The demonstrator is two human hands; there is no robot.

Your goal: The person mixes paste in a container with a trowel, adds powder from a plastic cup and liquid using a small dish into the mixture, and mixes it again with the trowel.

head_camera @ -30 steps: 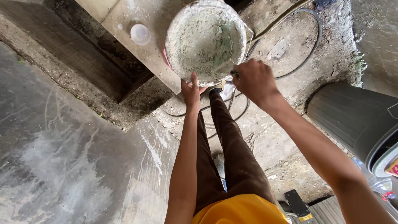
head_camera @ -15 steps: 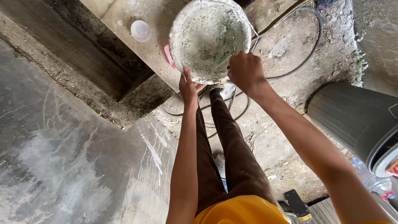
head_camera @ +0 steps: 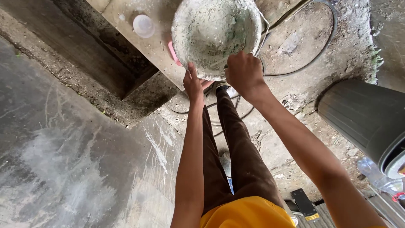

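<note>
A round bucket [head_camera: 215,36], caked inside with grey-white dried cement, is held out in front of me and tipped so its inside faces me. My left hand [head_camera: 193,84] presses against its near lower rim. My right hand [head_camera: 244,72] grips the rim at the lower right. A wire handle [head_camera: 265,29] hangs at the bucket's right side. A pink object [head_camera: 174,54] shows just behind the bucket's left edge. Below the hands are my brown trouser legs and yellow shirt.
A concrete ledge [head_camera: 147,46] with a small white round lid [head_camera: 143,25] on it runs behind the bucket. Black hoses [head_camera: 325,46] loop on the rough ground. A dark ribbed bin [head_camera: 363,118] lies at right, a plastic bottle [head_camera: 379,177] beside it. Smooth concrete slab [head_camera: 63,152] at left.
The bucket has risen and come closer. My right hand moved left along the rim toward the left hand. Both hands kept their hold.
</note>
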